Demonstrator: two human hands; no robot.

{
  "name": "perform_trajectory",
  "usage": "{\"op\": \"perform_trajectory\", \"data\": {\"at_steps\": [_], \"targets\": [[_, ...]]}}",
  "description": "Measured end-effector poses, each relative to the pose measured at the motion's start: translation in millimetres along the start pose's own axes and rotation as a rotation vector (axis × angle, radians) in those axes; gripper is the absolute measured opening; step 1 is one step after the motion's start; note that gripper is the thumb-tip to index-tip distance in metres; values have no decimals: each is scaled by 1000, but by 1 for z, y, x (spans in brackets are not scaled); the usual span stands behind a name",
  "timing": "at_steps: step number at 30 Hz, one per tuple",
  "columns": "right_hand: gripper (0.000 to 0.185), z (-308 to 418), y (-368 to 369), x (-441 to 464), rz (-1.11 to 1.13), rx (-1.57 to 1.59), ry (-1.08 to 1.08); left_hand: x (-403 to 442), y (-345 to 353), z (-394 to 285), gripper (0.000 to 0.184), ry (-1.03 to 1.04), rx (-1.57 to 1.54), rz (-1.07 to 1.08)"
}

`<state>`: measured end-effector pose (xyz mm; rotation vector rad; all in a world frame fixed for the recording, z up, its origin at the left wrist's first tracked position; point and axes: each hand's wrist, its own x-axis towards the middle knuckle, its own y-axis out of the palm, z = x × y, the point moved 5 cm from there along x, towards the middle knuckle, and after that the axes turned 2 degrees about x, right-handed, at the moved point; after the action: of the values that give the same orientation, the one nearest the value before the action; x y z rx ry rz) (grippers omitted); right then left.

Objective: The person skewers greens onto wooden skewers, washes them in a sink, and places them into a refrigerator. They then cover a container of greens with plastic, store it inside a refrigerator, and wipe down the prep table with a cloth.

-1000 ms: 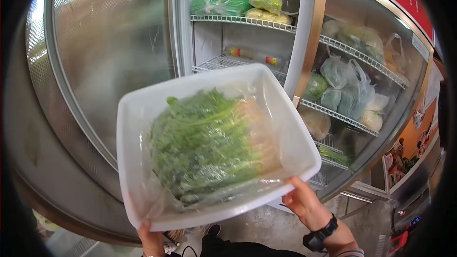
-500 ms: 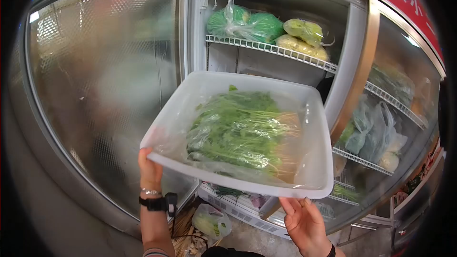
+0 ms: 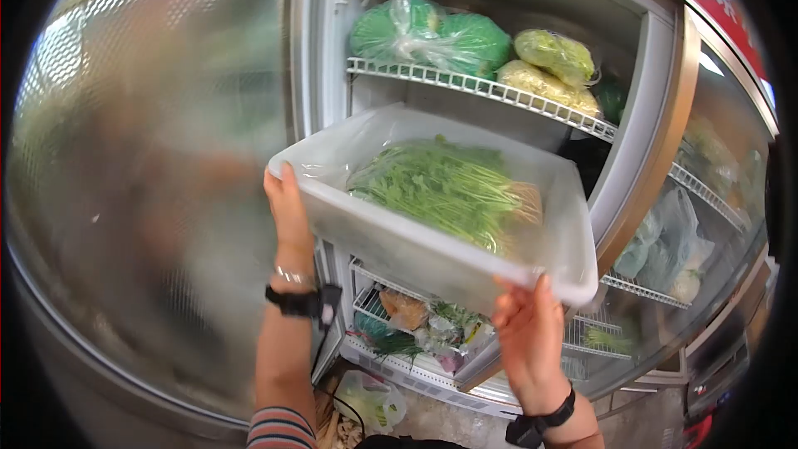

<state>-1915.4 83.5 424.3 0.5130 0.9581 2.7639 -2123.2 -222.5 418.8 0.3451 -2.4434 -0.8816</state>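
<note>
Refrigerator shelving [image 3: 465, 81] backed the work; left hand [image 3: 288, 212] and right hand [image 3: 529, 333] grasped the tub's [image 3: 391, 241] rim. Even, level support best suited the bagged greens [image 3: 445, 183].

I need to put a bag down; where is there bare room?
Bare floor shows right of the plastic bag, below the base grille. The upper shelf and fridge bottom are crowded with bagged produce. The white tub hides much of the space behind it.
</note>
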Motion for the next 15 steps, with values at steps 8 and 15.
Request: {"op": "perform_trajectory", "data": {"at_steps": [8,15], "targets": [[30,4,-13,81,-63,-349,-197,-6,67,26,72,679,1026,240],[31,8,-38,152,-180,-289,-305,20,112,66,78,560,1181,251]]}}
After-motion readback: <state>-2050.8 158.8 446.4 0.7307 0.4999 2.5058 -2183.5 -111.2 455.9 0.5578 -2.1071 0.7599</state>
